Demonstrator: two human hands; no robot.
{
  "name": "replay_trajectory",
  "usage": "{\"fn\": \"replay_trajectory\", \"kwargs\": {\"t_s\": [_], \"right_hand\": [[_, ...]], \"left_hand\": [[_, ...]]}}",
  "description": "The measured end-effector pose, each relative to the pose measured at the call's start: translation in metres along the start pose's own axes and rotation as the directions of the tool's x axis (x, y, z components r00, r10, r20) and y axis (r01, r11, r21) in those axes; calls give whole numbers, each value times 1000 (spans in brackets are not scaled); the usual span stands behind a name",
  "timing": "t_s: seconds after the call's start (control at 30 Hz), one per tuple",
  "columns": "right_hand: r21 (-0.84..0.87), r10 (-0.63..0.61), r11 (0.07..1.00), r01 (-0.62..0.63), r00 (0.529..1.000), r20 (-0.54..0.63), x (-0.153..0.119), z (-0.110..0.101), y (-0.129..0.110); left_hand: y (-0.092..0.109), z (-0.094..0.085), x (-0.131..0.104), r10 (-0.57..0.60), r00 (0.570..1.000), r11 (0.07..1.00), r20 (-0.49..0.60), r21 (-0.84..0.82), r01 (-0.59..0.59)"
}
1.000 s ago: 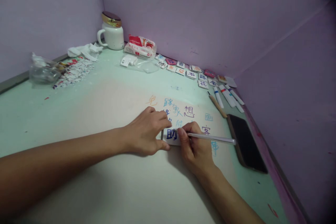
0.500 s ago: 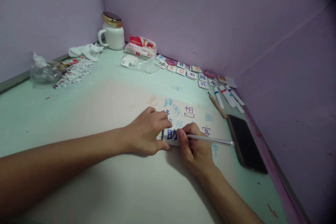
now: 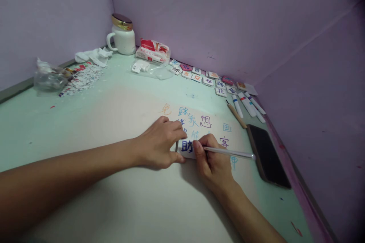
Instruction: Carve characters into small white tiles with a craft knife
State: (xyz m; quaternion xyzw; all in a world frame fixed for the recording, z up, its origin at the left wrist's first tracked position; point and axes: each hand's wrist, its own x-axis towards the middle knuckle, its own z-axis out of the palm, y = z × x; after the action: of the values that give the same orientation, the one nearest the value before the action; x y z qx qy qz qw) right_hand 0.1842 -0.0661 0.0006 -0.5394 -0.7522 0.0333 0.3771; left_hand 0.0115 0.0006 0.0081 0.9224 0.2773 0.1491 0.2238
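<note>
Near the middle of the table, a small white card (image 3: 186, 154) bears a bold dark blue character. My left hand (image 3: 161, 142) grips its left side, the forefinger at the upper corner and the thumb at the lower one. A short dark strip or edge shows between those two fingers. In my right hand (image 3: 212, 161) is a slim silver pen-shaped tool (image 3: 230, 153), pinched near its front, its handle pointing right. Its tip is hidden behind my fingers at the card's right side. Under both hands lies a pale sheet (image 3: 137, 110) with coloured handwritten characters.
To the right lie a phone (image 3: 269, 155), a wooden-handled tool (image 3: 236, 114) and several white markers (image 3: 246, 104). Small character tiles (image 3: 208, 81) line the back wall, beside a tissue pack (image 3: 153, 51) and lidded mug (image 3: 124, 40). Shredded scraps (image 3: 84, 78) and a plastic bag (image 3: 48, 78) sit left.
My right hand and the silver tool have shifted very slightly. My left hand stays in place on the card.
</note>
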Motion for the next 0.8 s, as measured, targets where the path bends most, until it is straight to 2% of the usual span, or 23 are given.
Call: {"fn": "replay_trajectory", "kwargs": {"t_s": [0.5,0.7,0.8], "right_hand": [[88,44,995,-45,999,12,-4,0,2],[209,150,969,-131,986,-77,-6,-5,8],[225,115,969,-101,992,-50,-6,-7,12]], "left_hand": [[0,-2,1,14,1000,1000,12,-14,-14],[-2,-1,0,37,999,999,6,-15,-37],[-5,1,0,56,998,998,-5,-9,-56]]}}
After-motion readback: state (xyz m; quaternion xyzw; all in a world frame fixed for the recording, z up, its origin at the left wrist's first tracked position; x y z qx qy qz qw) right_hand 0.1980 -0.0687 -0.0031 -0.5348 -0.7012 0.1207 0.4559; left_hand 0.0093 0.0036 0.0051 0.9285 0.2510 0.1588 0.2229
